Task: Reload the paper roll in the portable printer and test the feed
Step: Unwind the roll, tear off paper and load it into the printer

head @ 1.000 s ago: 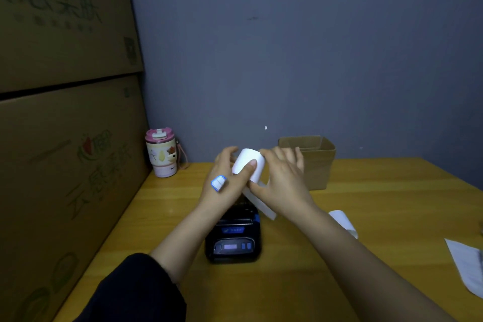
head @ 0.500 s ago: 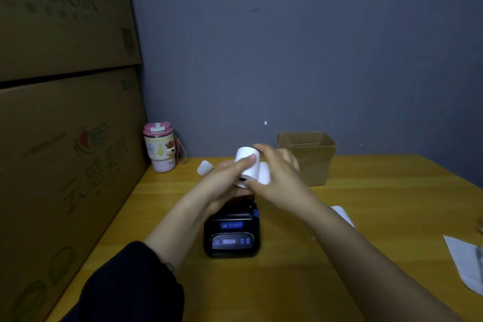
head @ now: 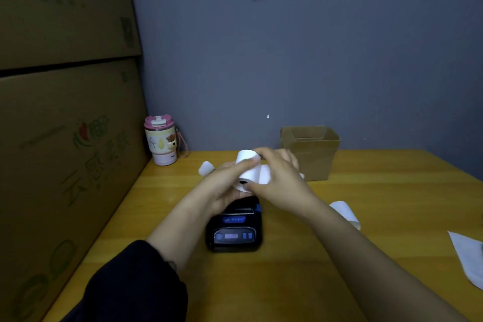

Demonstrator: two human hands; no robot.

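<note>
A black portable printer (head: 233, 230) with a small blue display sits on the yellow wooden table (head: 366, 204), its front facing me. Just above its far end, both hands hold a white paper roll (head: 248, 168), tilted so its dark core hole faces me. My left hand (head: 222, 185) cups the roll from the left with the thumb across its top. My right hand (head: 277, 180) grips it from the right, fingers at the core and the upper edge. The printer's paper bay is hidden behind my hands.
A small open cardboard box (head: 311, 151) stands behind my hands by the wall. A pink-lidded tumbler (head: 161, 144) sits at the back left next to stacked large cartons (head: 65, 138). A white scrap (head: 206, 167), a curled paper strip (head: 345, 213) and a paper sheet (head: 467, 256) lie on the table.
The roll has been turned in my hands, from side-on to core hole facing me, and brought lower toward the printer. The loose strip hanging from it is no longer visible.
</note>
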